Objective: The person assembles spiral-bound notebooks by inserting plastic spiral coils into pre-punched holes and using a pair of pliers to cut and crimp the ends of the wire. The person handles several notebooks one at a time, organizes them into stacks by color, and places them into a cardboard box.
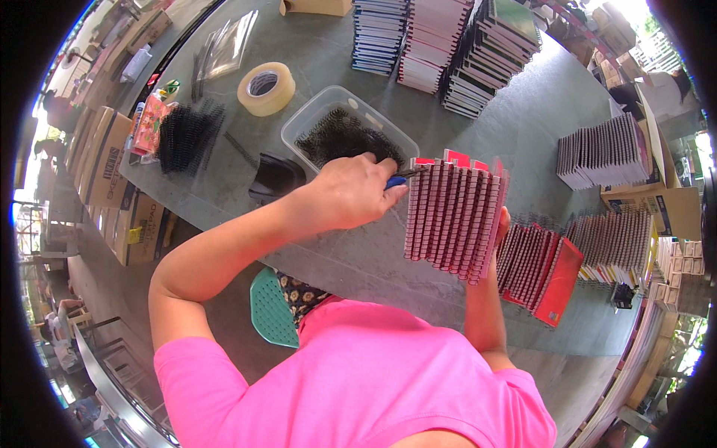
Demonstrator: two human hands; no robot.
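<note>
My left hand (pixel 352 190) is closed around a small hand tool with blue handles (pixel 396 181), likely pliers or cutters. Its dark tip touches the top left end of a stack of red spiral notebooks (pixel 454 216). The coil spines of that stack face up toward me. My right hand (pixel 503 224) grips the stack from its right side, most of the fingers hidden behind it. Just beyond my left hand, a clear plastic tub (pixel 408 140) holds a heap of black coil pieces (pixel 340 137).
More red spiral notebooks (pixel 532 265) and grey-spined ones (pixel 614 243) lie at the right. Tall book stacks (pixel 433 45) stand at the back. On the left are a tape roll (pixel 284 89), black coils (pixel 187 138) and a black holder (pixel 276 178). A green stool (pixel 270 310) is below the table.
</note>
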